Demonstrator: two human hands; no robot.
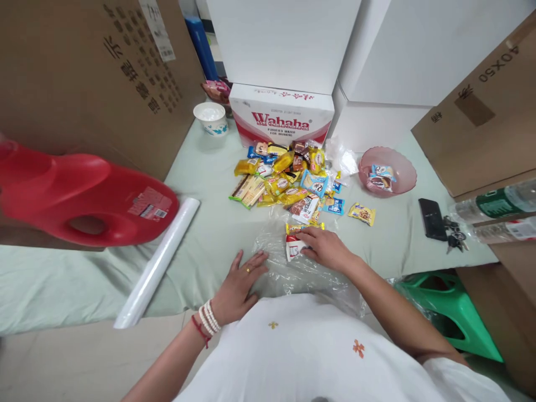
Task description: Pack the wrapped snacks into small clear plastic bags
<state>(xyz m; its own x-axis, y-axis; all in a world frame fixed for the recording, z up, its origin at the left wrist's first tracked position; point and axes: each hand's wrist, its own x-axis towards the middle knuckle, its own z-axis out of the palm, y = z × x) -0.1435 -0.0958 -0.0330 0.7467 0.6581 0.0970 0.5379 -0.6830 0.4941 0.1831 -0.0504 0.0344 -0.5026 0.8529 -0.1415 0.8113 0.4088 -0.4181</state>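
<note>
My left hand (pixel 247 282) lies flat with its fingers apart, at the edge of a clear plastic bag (pixel 285 279) spread on the cloth. My right hand (pixel 325 245) has its fingers closed on a red and white snack packet (pixel 293 249) on top of that bag. Just behind this packet lies a yellow snack packet (pixel 295 228), partly covered by my fingers. Beyond both hands is a loose heap of wrapped snacks (pixel 280 184) in yellow, blue, brown and white wrappers. One yellow cookie packet (pixel 362 213) lies apart, right of the heap.
A pink bowl (pixel 408 173) holds a few packets. At right are a phone (pixel 432 218), keys (pixel 455 237), bottles (pixel 502 202) and a green stool (pixel 464 318). At left are a red jug (pixel 113 190), a white roll (pixel 161 262) and a paper cup (pixel 211 120). A Wahaba carton (pixel 285 114) stands behind.
</note>
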